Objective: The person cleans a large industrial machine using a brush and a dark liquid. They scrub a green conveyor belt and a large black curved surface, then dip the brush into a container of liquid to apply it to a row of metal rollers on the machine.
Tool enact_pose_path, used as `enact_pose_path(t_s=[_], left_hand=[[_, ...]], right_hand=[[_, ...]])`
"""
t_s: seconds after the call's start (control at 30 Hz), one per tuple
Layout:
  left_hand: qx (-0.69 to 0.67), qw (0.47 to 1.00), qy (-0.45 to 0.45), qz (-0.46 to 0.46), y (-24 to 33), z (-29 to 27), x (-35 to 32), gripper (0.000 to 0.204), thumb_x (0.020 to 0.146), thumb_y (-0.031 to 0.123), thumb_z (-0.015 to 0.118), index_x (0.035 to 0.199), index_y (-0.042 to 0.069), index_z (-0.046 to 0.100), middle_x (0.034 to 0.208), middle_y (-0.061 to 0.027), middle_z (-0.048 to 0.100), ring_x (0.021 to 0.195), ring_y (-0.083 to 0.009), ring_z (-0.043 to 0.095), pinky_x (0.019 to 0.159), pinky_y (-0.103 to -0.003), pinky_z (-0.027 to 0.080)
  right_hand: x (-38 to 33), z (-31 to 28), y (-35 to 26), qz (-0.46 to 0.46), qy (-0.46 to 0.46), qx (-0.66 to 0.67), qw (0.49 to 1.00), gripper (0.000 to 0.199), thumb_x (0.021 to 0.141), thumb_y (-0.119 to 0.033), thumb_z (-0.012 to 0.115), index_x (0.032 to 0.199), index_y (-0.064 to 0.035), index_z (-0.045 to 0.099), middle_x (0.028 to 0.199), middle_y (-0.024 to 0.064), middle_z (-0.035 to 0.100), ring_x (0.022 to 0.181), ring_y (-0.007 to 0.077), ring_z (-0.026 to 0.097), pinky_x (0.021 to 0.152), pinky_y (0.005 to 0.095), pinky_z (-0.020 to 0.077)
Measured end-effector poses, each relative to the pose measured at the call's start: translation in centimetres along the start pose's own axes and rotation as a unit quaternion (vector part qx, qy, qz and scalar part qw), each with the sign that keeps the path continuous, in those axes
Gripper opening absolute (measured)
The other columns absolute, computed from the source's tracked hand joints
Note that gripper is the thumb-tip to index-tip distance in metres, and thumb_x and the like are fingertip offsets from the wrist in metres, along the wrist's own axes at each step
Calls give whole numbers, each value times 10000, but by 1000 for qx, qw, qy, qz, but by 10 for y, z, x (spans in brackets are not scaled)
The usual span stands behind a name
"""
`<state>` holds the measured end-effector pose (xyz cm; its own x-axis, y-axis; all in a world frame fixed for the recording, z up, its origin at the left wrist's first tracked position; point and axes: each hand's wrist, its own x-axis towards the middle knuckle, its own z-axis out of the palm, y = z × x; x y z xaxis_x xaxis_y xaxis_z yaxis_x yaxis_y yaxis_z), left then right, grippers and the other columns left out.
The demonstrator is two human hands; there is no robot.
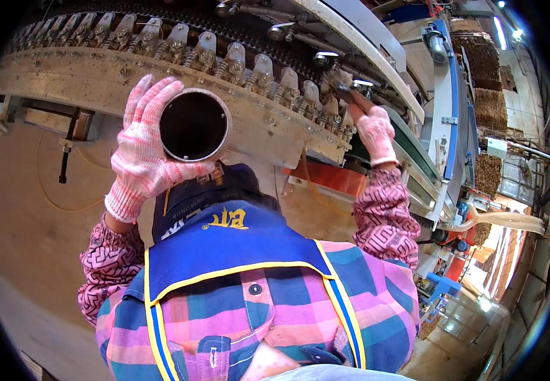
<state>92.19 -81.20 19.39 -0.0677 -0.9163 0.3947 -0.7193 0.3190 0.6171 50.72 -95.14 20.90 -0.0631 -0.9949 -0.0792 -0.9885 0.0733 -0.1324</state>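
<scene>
My left hand (145, 146), in a pink-and-white knit glove, is wrapped around a round metal can (227, 130). Its open mouth faces up and the inside looks dark, so I cannot make out what it holds. My right hand (375, 132), gloved the same way, grips the dark handle of a brush (340, 82). The brush's pale bristles are at the right end of a row of metal brackets with springs (234, 60), close to the chain of a long machine. Whether the bristles touch the chain I cannot tell.
The machine's beige steel rail (97, 73) runs across in front of me, dusty and studded with bolts. A red panel (329, 178) sits below its right end. Farther right are a blue-edged frame (453, 127), stacks of brown sheets (489, 109) and a blue machine part (441, 287).
</scene>
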Motion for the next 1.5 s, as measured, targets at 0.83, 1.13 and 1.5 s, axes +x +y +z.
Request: enact_pose_path(t_s=[0.83,1.13,1.5], left_hand=[[-11,999,-39,-21,4,-2,2,1148,495,518,955,1435,69,474,1462,-147,492,1453,-411,323,1190,-501,327],[16,999,-40,-28,8,-5,4,1122,525,525,934,1442,82,462,1453,-135,495,1438,-412,339,1184,-509,334],[-37,999,-11,12,10,0,10,1137,475,475,960,1432,101,473,1452,-129,494,1441,-408,328,1193,-505,316]], right_hand=[[36,51,-73,-38,53,-9,998,444,906,-445,658,1209,-129,730,915,109,751,834,249,709,804,354,541],[-36,-20,-42,-50,21,28,998,464,919,-475,628,1338,-277,642,1156,155,709,1076,341,666,934,438,515],[67,-5,-60,-51,0,-379,924,377,997,-454,477,1313,-299,613,1111,110,724,974,350,702,818,468,576]])
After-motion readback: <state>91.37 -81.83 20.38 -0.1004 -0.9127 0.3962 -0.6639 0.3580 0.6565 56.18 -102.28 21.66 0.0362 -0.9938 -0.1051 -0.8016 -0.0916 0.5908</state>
